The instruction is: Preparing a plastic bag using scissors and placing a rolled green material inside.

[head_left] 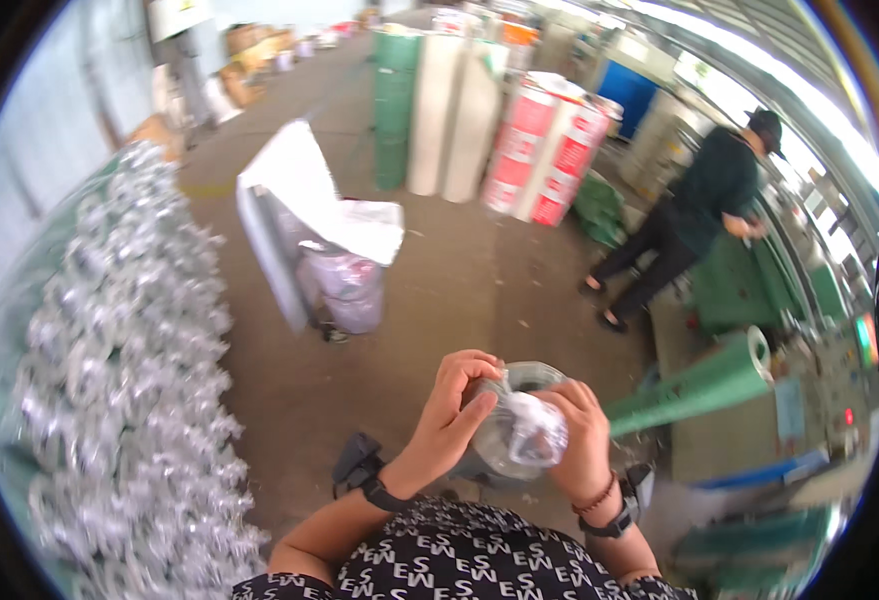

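left hand (449, 410) and right hand (579, 440) gripping clear wrapped roll (514, 435), bare concrete floor (459, 290) ahead, wrapped rolls pile (129, 380) crowding left edge

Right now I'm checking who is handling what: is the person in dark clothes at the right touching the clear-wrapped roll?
No: the clear-wrapped roll is held by the wearer's own left hand and right hand, while that person bends over a green machine well away.

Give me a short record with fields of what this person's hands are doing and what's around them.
Left hand: left hand pinches the top of a clear plastic-wrapped roll
Right hand: right hand grips the gathered clear wrap at the roll's side
Left side: heap of clear-wrapped rolls
Ahead: white sack on a stand, tall upright rolls
Right: green roll, another person bent at a green machine
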`<state>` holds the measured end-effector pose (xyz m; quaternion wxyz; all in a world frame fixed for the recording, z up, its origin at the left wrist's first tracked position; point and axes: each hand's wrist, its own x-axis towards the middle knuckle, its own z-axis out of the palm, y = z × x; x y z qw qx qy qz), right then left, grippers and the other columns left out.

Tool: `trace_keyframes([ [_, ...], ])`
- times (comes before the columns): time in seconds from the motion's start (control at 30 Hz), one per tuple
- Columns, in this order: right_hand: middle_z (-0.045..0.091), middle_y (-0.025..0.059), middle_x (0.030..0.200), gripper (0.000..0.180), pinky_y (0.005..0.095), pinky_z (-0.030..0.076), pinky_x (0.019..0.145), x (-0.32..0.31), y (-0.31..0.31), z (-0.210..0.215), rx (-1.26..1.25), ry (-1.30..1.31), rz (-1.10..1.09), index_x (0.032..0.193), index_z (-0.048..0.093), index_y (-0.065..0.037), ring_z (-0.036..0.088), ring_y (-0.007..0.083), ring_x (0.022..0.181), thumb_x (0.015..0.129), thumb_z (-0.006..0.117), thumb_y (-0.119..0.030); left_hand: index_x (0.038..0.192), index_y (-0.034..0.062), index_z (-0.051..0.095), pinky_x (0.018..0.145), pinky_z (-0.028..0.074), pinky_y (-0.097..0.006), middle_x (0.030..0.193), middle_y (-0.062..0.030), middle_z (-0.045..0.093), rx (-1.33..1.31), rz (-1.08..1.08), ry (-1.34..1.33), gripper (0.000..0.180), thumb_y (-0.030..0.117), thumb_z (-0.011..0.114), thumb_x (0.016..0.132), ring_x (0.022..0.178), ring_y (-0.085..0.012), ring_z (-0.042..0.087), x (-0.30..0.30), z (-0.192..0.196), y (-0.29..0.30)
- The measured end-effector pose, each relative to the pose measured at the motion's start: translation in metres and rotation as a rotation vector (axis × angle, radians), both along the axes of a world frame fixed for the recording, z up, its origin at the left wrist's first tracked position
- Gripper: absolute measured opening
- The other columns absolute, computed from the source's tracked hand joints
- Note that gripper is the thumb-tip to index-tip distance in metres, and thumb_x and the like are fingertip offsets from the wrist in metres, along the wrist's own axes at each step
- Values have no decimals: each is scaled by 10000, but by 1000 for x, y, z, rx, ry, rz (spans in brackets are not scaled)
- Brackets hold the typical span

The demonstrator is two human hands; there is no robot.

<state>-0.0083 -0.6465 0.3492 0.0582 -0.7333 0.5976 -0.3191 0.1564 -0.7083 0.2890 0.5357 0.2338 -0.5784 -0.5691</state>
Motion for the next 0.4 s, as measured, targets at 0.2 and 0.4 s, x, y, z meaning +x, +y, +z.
trace_keyframes([
  [0.2,527,19,771,149,245,406,672,-3,-22,5,69,-683,13,827,548,11,503,132,728,813,615,-121,1036,72,549,908,441,-412,999,-73,570,945,264,351,339,378,417,971,994,-187,545,33,-181,39],
  [0.4,572,62,1005,314,308,345,931,-16,-13,79,334,-1146,417,1050,547,-37,502,159,1002,823,623,-241,1319,6,371,944,392,-590,1210,-200,498,1598,216,741,720,598,384,909,1119,-460,471,-4,-356,131],
])
